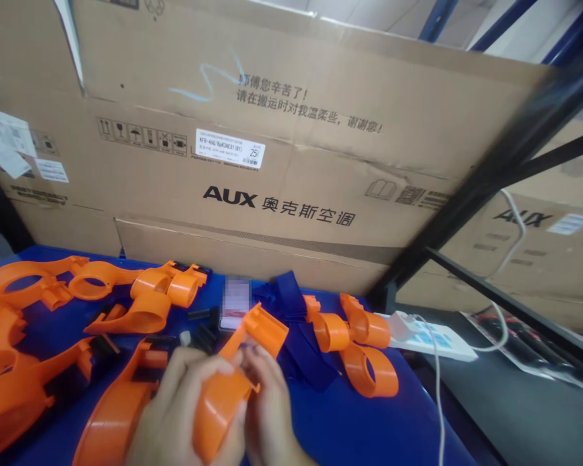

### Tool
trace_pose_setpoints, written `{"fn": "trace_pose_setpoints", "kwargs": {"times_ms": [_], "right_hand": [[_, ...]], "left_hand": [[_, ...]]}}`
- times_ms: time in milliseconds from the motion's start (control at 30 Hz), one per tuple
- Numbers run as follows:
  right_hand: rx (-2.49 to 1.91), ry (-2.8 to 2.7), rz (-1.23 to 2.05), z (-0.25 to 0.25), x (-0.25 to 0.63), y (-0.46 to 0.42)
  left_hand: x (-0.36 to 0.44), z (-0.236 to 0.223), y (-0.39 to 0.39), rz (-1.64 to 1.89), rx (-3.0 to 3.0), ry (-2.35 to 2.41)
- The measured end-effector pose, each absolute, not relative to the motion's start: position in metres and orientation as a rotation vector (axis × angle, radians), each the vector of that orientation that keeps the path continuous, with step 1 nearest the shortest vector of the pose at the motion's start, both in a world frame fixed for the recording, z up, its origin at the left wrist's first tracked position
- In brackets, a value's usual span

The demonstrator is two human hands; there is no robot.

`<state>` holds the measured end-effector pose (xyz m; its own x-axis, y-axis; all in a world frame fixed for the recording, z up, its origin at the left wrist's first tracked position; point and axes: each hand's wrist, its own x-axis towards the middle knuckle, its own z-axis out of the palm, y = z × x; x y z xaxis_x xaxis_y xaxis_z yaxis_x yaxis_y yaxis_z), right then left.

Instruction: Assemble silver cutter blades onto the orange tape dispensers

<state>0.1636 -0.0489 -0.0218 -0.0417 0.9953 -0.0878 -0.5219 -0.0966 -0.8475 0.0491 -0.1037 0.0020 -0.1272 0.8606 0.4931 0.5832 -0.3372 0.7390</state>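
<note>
Both hands close around one orange plastic part with a curved band and a squared end, held above the blue tabletop. My left hand wraps the band's lower part from the left. The fingers of my right hand press at its middle, near the squared end; what lies under those fingertips is hidden. Close on the left, another orange looped part rests on the table. Behind the hands lie small black pieces and folded dark blue straps.
Several orange looped parts cover the table's left side, and a smaller group lies right. A phone with a blurred screen sits behind. Cardboard boxes wall the back. A black metal frame and white power strip stand right.
</note>
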Motion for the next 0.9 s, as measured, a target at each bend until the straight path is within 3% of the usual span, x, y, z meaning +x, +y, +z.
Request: {"fn": "trace_pose_setpoints", "kwargs": {"times_ms": [300, 633, 800, 900], "right_hand": [[-0.793, -0.632, 1.486, -0.008, 0.182, -0.031], [-0.884, -0.671, 1.475, -0.018, 0.187, -0.017], [-0.896, -0.745, 1.445, -0.006, 0.185, -0.022], [-0.892, -0.725, 1.437, -0.001, 0.187, -0.021]], "left_hand": [[0.052, -0.013, -0.071, 1.317, 1.836, 1.565], [-0.008, -0.046, -0.056, 1.27, 1.527, 1.473], [0.018, -0.016, -0.05, 1.248, 1.164, 1.15], [0.04, 0.012, -0.049, 1.197, 1.231, 1.051]]}}
